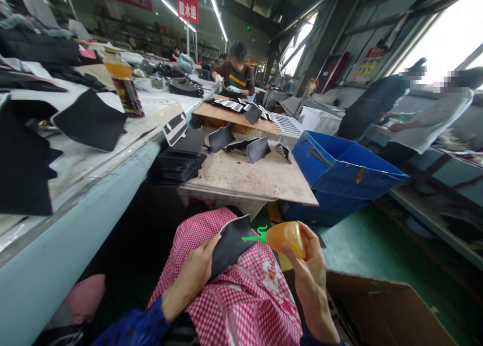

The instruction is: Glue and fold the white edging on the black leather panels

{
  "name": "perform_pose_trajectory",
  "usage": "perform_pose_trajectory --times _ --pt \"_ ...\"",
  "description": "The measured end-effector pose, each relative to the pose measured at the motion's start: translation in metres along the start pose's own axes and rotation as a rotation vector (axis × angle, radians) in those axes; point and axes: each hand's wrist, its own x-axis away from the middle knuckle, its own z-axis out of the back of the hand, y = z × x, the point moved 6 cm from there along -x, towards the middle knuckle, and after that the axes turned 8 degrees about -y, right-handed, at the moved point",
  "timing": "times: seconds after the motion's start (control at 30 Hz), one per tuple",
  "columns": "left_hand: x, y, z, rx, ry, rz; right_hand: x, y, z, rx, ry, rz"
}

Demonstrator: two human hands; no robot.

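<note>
Workshop surface [241, 174] at centre, left grip [199, 261] pinching black panel [231, 248], lower centre, right grip [310, 268] wrapped around amber bottle [282, 236].

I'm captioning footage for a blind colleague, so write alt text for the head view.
A person's right hand holds an amber bottle, its green nozzle pointed at a curved black panel in the left hand, above a pink-and-white checked apron. Beyond, loose black pieces lie on a board between a stack of black sheets and a blue bin.
</note>
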Motion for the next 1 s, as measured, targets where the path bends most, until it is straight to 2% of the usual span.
perform_pose_trajectory --times 0.13,0.27,0.47,0.6,0.8,1.0 --pt "-0.007 -0.011 0.012 0.009 -0.002 0.105 0.001 -0.003 0.0 0.005 0.004 -0.025" --pt "-0.018 -0.016 0.021 0.042 -0.003 0.13 0.001 -0.003 0.0 0.052 0.007 -0.037" --pt "-0.031 -0.034 0.012 0.091 0.001 0.18 -0.001 0.003 0.0 0.022 -0.002 -0.015" --pt "-0.023 -0.039 0.011 0.151 -0.017 0.112 -0.002 0.008 -0.001 -0.042 0.003 -0.017" --pt "-0.009 -0.024 0.018 0.139 -0.033 -0.035 -0.001 0.01 -0.006 -0.14 -0.011 -0.059" --pt "0.004 0.02 0.016 -0.041 -0.035 -0.068 -0.001 -0.003 -0.01 -0.049 0.016 -0.027"
